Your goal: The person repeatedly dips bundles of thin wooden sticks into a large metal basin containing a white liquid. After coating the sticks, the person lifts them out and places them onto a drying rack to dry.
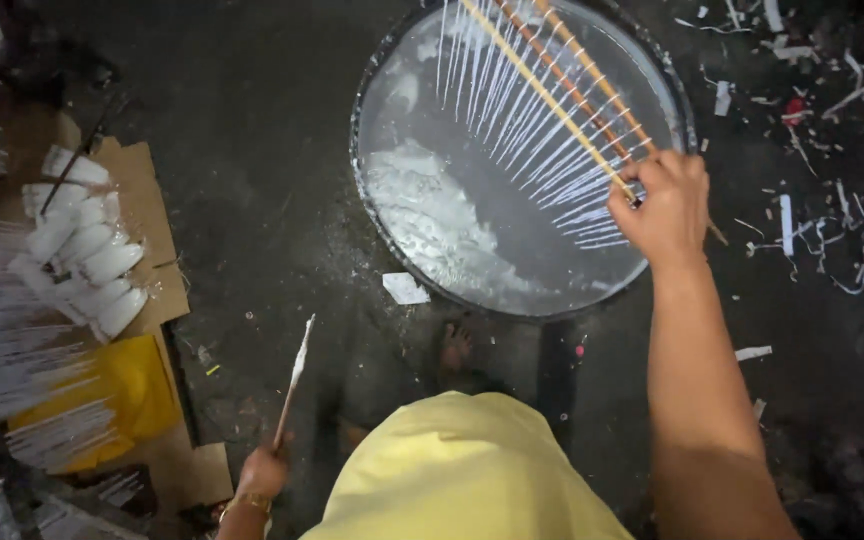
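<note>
your right hand (670,205) grips a wooden rack of thin sticks (552,100) over the round basin (392,230) of white slurry, your left hand (262,472) clutches one coated stick (294,375), and finished racks (12,330) already dry at left.

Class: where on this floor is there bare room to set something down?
Bare dark floor lies between the cardboard and the basin, and on toward the left hand. Right of the right hand, white scraps litter it. The left edge is crowded with coated sticks.
</note>
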